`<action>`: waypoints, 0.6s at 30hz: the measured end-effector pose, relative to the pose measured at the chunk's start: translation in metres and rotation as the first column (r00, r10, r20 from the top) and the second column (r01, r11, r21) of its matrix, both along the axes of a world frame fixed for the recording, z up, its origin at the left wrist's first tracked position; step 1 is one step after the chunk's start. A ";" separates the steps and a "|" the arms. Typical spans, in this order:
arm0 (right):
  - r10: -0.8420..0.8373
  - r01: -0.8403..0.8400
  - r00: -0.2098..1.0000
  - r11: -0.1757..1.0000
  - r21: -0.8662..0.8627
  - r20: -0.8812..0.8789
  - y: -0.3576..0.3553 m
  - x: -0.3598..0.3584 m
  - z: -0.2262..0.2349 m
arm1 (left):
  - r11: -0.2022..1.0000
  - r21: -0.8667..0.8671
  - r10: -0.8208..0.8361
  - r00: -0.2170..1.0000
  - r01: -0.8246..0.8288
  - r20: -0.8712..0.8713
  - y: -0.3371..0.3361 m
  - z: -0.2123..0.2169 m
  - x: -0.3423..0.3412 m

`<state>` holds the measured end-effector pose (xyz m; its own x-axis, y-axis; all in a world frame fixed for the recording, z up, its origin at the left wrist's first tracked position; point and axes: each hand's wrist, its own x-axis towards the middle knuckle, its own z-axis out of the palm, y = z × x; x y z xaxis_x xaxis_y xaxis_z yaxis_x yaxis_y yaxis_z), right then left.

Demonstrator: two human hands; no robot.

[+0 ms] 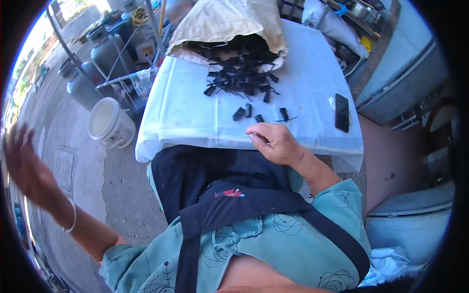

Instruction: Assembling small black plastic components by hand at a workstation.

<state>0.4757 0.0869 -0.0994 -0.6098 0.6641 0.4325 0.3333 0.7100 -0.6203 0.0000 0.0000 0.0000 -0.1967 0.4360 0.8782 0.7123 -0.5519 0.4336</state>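
Here, my right hand [276,143] pinches a small object [265,140], too hidden to identify, just beside loose black pieces [239,114] on the tabletop [190,117]; my blurred left hand [30,168] is spread, well out leftward.

Bright, cool-toned daylight in a round fisheye view

Glare burns out the upper-left edge; the white tabletop [188,112] looks bluish and well lit — the right side dimmer. The left hand [29,166] is smeared by blur, the black pieces [239,75] lose detail — edges bow toward the dark, purple-fringed rim.
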 end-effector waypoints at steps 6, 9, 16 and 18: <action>0.063 -0.102 0.983 0.968 0.228 0.174 0.036 -0.101 -0.053 | 0.262 -0.922 0.478 0.868 -0.285 -0.133 0.061 -0.218 -0.150; -0.029 -0.049 0.969 0.950 0.307 0.244 0.051 -0.119 -0.077 | 0.103 -0.927 0.438 0.853 -0.360 -0.283 0.091 -0.293 -0.178; -0.088 -0.020 0.911 0.966 0.258 0.403 0.051 -0.114 -0.072 | -0.118 -0.843 0.440 0.734 -0.525 -0.518 0.174 -0.347 -0.217; -0.062 -0.035 0.906 0.975 0.220 0.418 0.053 -0.117 -0.069 | -0.127 -0.830 0.400 0.738 -0.543 -0.544 0.189 -0.355 -0.234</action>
